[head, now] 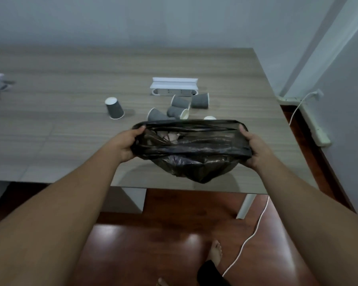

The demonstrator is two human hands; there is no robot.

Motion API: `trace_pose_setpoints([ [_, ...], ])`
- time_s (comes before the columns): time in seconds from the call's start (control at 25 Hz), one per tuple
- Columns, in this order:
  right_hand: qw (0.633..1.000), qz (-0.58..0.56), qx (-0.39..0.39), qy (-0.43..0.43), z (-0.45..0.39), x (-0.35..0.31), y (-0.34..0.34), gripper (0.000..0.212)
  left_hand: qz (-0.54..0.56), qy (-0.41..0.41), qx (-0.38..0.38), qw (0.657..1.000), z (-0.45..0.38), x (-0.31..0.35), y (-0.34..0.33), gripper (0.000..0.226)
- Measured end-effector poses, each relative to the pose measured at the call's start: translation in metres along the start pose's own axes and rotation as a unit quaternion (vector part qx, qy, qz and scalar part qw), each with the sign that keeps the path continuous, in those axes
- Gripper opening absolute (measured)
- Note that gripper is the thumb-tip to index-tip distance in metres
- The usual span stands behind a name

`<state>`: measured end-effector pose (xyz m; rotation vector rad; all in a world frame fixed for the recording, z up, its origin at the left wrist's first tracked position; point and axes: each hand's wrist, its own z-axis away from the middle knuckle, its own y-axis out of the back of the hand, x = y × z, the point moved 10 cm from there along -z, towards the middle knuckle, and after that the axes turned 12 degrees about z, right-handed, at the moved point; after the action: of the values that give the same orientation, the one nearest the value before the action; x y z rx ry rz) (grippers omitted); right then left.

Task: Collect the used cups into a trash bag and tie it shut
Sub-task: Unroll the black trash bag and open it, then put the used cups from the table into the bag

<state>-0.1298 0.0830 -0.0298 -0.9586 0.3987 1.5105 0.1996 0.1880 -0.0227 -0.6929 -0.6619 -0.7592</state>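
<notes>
A black bag (191, 150) is held above the near edge of a wooden table (70, 141), stretched wide between both hands. The left hand (128, 145) grips the bag's left end, its thumb over the rim and its fingers curled under the gathered plastic. The right hand (254, 150) grips the right end in the same way, thumb on top and fingers hidden behind the film. The mouth is pulled into a long, narrow slit, and the body of the bag sags below it to a crumpled point. Something pale is seen through the opening near the left end, but what it is cannot be told.

Grey paper cups are spread on the table beyond the bag. One cup (114, 107) is set upside down, apart on the left. Four more are lying on their sides in a loose cluster (179, 107) just behind the bag's rim, near one another. Only the white rim (210, 117) of a sixth is seen above the bag's far edge.

A white power strip (175, 92) is placed behind the cluster, with a white box (174, 83) just beyond it. A white cable (250, 236) is trailed across the red-brown floor (153, 244), where bare feet are seen.
</notes>
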Motion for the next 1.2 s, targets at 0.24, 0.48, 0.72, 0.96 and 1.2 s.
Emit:
trace_pose_setpoints([
  [0.24, 0.924, 0.381, -0.024, 0.028, 0.000, 0.047, -0.099, 0.051, 0.188, -0.031, 0.081, 0.978, 0.035, 0.023, 0.125, 0.030],
  [0.48, 0.922, 0.369, 0.114, 0.020, -0.037, 0.081, -0.171, 0.065, -0.261, 0.130, 0.009, 0.956, 0.064, 0.008, 0.184, 0.036],
  [0.72, 0.884, 0.459, 0.061, 0.063, -0.094, 0.092, -0.260, 0.061, -0.298, 0.007, 0.280, 0.913, 0.042, 0.066, 0.285, 0.035],
  [0.96, 0.874, 0.484, -0.012, 0.030, -0.145, 0.106, -0.332, 0.058, -0.107, 0.018, 0.264, 0.958, 0.001, 0.086, 0.311, 0.030],
  [1.2, 0.865, 0.502, 0.008, 0.028, -0.168, 0.105, -0.349, 0.037, -0.036, 0.018, 0.226, 0.973, -0.024, 0.074, 0.328, 0.025],
])
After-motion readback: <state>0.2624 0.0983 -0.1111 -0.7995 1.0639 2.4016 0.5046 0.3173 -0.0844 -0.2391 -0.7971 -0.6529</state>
